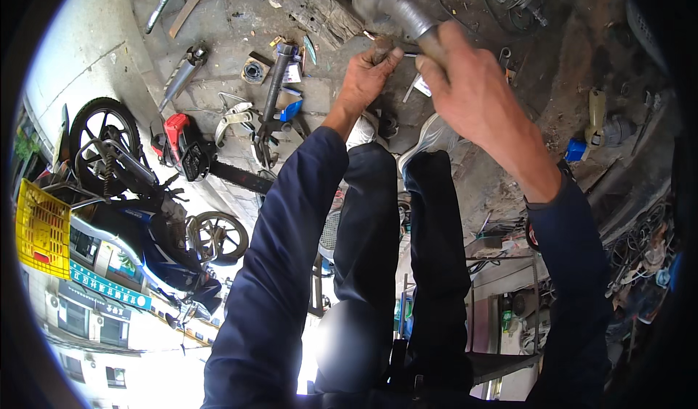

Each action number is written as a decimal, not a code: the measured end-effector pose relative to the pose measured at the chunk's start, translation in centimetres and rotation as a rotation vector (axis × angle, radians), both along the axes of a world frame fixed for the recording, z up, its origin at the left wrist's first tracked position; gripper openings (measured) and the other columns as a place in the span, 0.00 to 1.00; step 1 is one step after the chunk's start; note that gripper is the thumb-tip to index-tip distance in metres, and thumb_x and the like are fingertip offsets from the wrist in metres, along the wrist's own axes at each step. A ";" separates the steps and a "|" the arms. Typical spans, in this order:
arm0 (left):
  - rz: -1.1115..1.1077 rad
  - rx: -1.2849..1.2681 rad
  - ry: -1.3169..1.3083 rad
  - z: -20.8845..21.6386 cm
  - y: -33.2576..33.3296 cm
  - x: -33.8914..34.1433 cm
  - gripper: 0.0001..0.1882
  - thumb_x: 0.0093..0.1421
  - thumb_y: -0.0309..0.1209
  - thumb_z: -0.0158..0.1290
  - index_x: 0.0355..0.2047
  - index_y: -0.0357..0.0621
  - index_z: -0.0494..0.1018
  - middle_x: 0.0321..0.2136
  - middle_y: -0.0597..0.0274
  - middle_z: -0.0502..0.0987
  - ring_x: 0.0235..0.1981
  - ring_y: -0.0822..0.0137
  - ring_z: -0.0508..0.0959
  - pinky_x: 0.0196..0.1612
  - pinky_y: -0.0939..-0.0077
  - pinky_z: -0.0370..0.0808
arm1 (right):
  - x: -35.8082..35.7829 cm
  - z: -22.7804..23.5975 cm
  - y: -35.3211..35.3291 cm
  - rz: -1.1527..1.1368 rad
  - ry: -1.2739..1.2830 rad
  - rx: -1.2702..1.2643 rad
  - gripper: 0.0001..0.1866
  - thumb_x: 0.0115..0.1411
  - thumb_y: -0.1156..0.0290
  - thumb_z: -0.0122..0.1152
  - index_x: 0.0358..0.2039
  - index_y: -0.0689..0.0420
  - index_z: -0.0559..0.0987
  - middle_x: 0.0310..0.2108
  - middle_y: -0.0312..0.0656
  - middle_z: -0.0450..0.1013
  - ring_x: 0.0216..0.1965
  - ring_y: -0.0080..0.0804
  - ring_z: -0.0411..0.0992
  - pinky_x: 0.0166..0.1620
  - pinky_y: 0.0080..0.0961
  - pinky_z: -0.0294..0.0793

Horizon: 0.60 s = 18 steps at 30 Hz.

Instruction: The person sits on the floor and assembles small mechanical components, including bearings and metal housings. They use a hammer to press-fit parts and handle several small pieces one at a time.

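Two bare hands work over a littered ground (218, 23), dark blue sleeves on both arms. Right hand (476, 93): fingers wrapped shut around the handle of a hammer (411, 13), raised at top centre, head motion-blurred, beside a weathered wood block (320, 9). Left hand (363, 82): just below and left of the hammer, thumb and fingers pressed together at something small and mostly hidden; can't tell what. Thin metal rod (411, 55) near its thumb. Left of the left hand: long dark bolt-like bar (278, 82), square metal block with a round hole (254, 69), blue piece (291, 111). Further left: red chainsaw (177, 134), then a parked motorcycle (156, 227) with a yellow crate (43, 220). Tangled cables (651, 242) far right.
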State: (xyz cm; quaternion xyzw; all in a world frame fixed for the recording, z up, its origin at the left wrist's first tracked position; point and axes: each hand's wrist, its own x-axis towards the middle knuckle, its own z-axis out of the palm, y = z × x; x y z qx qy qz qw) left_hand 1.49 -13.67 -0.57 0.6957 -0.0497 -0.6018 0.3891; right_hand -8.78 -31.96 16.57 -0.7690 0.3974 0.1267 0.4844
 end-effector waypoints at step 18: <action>0.092 -0.181 -0.015 -1.0 0.7 -2.7 0.15 0.70 0.41 0.68 0.38 0.40 0.86 0.24 0.76 0.77 0.28 0.80 0.70 0.32 0.75 0.70 | -0.7 -1.0 1.1 0.135 0.169 -0.035 0.18 0.68 0.65 0.65 0.50 0.66 0.77 0.35 0.67 0.82 0.40 0.66 0.84 0.46 0.55 0.84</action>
